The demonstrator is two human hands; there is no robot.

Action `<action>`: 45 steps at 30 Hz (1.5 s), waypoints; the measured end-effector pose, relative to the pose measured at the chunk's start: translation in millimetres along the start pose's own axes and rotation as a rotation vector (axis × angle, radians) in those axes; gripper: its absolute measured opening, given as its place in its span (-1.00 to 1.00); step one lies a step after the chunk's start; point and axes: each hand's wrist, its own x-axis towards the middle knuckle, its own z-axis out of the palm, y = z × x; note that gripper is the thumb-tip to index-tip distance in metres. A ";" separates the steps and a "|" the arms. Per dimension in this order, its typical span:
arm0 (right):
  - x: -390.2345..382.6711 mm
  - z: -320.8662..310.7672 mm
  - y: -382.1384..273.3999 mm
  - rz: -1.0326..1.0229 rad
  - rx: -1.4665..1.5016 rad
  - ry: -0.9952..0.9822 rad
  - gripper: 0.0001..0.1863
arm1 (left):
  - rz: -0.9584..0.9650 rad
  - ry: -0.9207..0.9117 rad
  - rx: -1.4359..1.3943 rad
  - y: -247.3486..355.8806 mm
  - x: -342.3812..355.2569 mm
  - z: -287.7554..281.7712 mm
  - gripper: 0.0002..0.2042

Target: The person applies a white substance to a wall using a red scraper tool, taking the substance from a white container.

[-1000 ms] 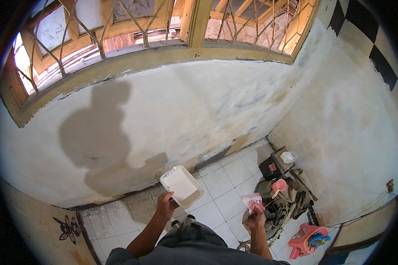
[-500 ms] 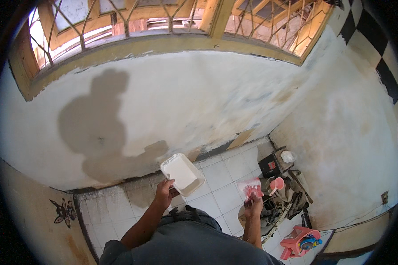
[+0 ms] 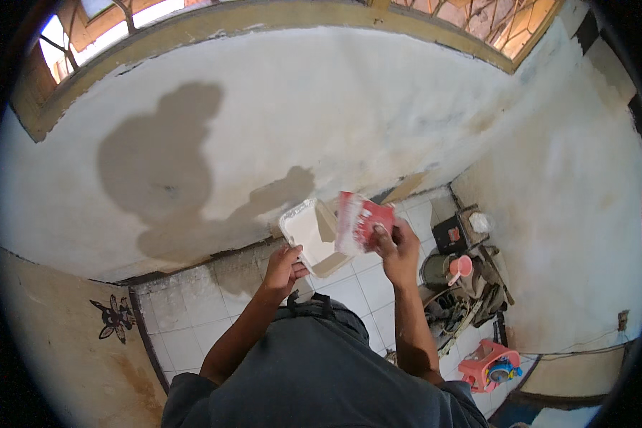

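White plastered wall behind; left hand (image 3: 284, 267) grips a light, stiff tray (image 3: 311, 235) underneath, right hand (image 3: 398, 250) beside it pinches a floppy packet (image 3: 362, 222).

One camera only, worn on the person's head, looking steeply down past the chest to the tiled floor (image 3: 192, 314) and out at the white wall (image 3: 349, 121) ahead. Both hands sit close under it, mid-picture. The fisheye bends the window frame (image 3: 264, 18) along the top rim; clutter lies at lower right.
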 end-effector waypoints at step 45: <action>3.8 50.2 -25.3 -0.494 -0.996 -0.132 -0.80 | 0.081 -0.100 0.108 10.1 -4.5 41.4 -0.67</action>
